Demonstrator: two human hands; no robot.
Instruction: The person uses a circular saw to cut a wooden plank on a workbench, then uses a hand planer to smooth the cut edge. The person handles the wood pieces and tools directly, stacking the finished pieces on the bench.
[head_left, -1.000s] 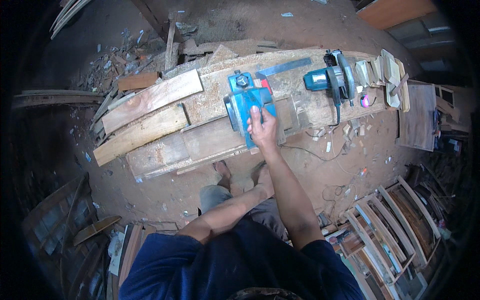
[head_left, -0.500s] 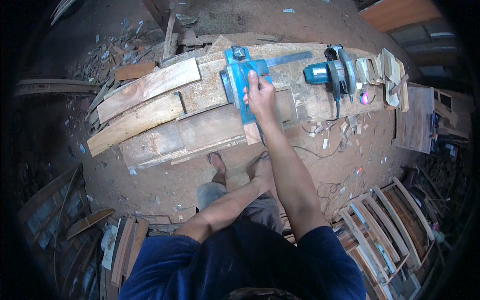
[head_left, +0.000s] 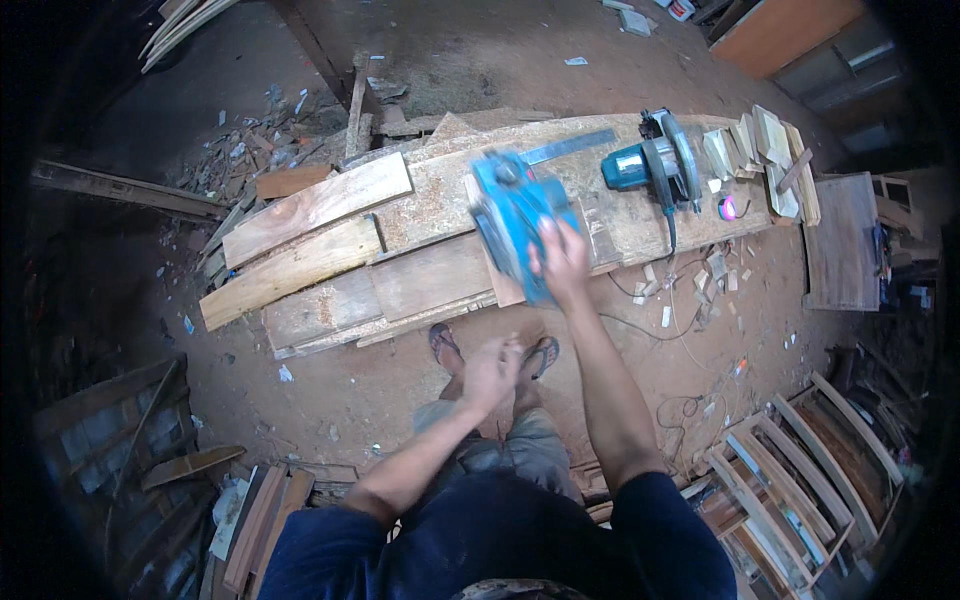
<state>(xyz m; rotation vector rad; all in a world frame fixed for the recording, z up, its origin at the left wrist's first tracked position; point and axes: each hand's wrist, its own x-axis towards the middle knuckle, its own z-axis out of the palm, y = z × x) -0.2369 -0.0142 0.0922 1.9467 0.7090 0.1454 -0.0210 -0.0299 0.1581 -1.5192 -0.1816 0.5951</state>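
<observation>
My right hand (head_left: 564, 262) is closed round the handle of a blue electric planer (head_left: 522, 215). The planer is smeared by motion and sits askew over the wooden bench (head_left: 630, 220); whether it touches the boards is unclear. Below the bench edge, over my legs, hovers my left hand (head_left: 495, 372). Its fingers are blurred and partly turned away, and I see nothing in it. Just beyond the planer lies a flat metal strip (head_left: 568, 146). Left of the planer rest two loose planks, a pale one (head_left: 320, 205) and a yellowish one (head_left: 295, 270).
A circular saw (head_left: 655, 165) stands on the bench to the right, beside a small pink round item (head_left: 728, 207) and several wood offcuts (head_left: 765, 150). Cables (head_left: 640, 335) trail over the dirt floor. Wooden frames (head_left: 800, 480) are stacked at the lower right.
The planer has swung askew and shifted slightly right and nearer with my right hand. My left hand has come out from behind my right forearm, moving left. The whole view has shifted a little.
</observation>
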